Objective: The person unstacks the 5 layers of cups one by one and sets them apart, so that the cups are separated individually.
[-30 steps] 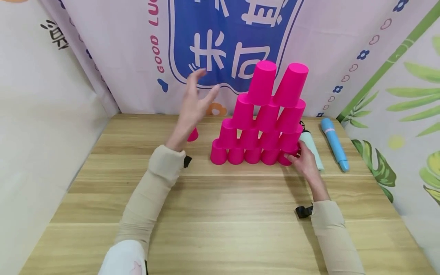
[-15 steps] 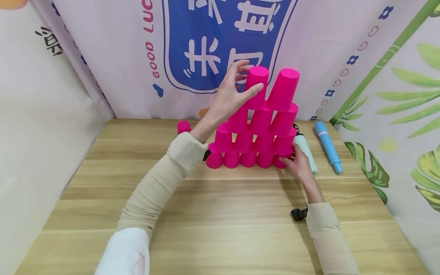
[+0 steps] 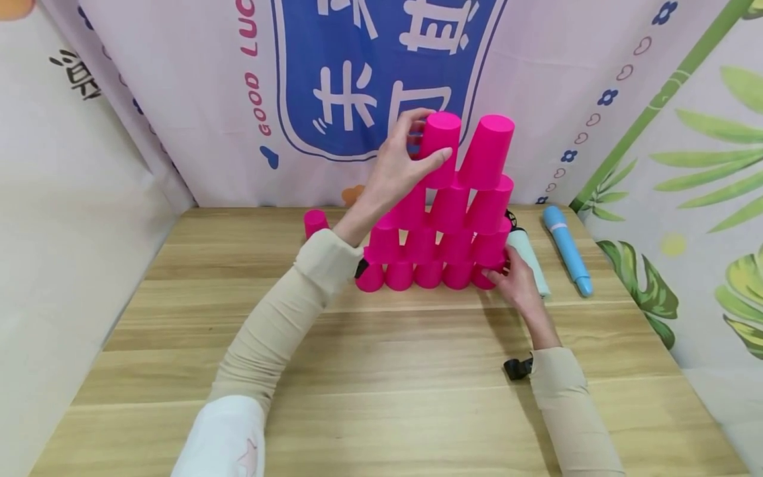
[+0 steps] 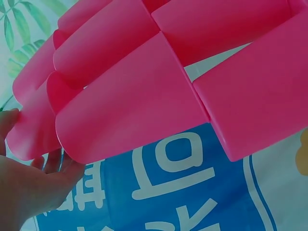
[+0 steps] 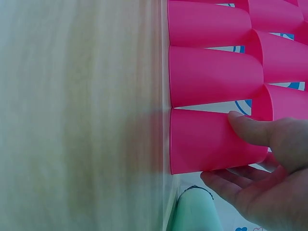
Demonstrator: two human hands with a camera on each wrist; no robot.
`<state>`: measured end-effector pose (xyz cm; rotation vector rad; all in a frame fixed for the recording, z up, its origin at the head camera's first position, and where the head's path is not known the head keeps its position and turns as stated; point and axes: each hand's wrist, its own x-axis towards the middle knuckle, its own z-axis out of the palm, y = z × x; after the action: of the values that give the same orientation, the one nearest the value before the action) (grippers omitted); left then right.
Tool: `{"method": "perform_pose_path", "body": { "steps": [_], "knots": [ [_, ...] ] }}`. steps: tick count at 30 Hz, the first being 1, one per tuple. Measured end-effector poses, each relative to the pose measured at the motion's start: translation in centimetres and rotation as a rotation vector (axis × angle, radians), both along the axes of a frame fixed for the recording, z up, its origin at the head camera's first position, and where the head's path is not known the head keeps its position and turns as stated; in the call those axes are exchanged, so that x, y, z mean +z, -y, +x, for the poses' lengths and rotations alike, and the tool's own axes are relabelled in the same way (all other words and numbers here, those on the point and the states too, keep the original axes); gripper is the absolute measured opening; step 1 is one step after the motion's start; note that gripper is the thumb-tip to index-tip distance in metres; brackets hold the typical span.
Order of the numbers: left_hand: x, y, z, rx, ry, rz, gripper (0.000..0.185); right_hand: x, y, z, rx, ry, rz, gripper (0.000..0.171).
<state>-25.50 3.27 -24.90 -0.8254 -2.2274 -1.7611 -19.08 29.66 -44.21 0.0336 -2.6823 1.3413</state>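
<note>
Pink cups stand mouth-down in a tiered stack, with two cups side by side on top. In the head view my left hand [image 3: 396, 162] grips the top-left cup [image 3: 442, 129], thumb in front and fingers curled behind. The left wrist view shows that cup [image 4: 36, 122] between thumb and fingers, resting on the tier below. The other top cup [image 3: 489, 149] stands untouched to its right. Low on the right, my right hand [image 3: 518, 285] holds the bottom row's end cup [image 5: 207, 142], thumb on its front and fingers along its outer side. My left forearm hides part of the stack's left side.
Another pink cup [image 3: 316, 222] stands left of the stack, partly behind my left sleeve. A pale green bottle [image 3: 529, 262] lies just right of the stack, with a blue stick-shaped thing [image 3: 567, 248] beyond it. A printed cloth [image 3: 226, 172] hangs behind the wooden table [image 3: 393, 391].
My left hand has come from the left, empty and spread, to the top-left cup and closed around it. My right hand has stayed at the bottom end cup. The head view has shifted slightly.
</note>
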Motion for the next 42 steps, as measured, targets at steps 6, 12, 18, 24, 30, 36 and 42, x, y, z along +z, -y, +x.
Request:
{"method": "perform_pose_path", "body": {
  "steps": [6, 12, 18, 24, 30, 36, 42],
  "knots": [
    [0.4, 0.5, 0.1, 0.023, -0.042, 0.031, 0.072, -0.2, 0.1, -0.1, 0.002, -0.009, -0.006, 0.060],
    [1.4, 1.8, 0.0, 0.058, -0.089, 0.081, 0.075, 0.0, 0.0, -0.1, 0.002, -0.011, 0.003, 0.060],
    [1.4, 3.6, -0.4, 0.133, -0.117, 0.079, 0.075, 0.3, 0.0, -0.1, -0.003, -0.010, 0.015, 0.059],
    [0.4, 5.8, -0.8, 0.221, -0.114, 0.098, 0.073, 0.2, -0.3, -0.2, -0.019, -0.014, 0.020, 0.061],
    [-0.4, 8.2, -0.9, 0.270, -0.101, 0.097, 0.073, 0.0, -0.2, -0.2, -0.017, -0.005, 0.008, 0.061],
    [-1.9, 10.9, -1.2, 0.370, -0.057, 0.077, 0.071, 0.0, -0.1, -0.3, -0.016, 0.005, 0.021, 0.061],
    [-4.3, 14.0, -2.1, 0.463, -0.003, 0.064, 0.068, 0.0, 0.0, -0.2, -0.010, 0.014, 0.029, 0.060]
  ]
}}
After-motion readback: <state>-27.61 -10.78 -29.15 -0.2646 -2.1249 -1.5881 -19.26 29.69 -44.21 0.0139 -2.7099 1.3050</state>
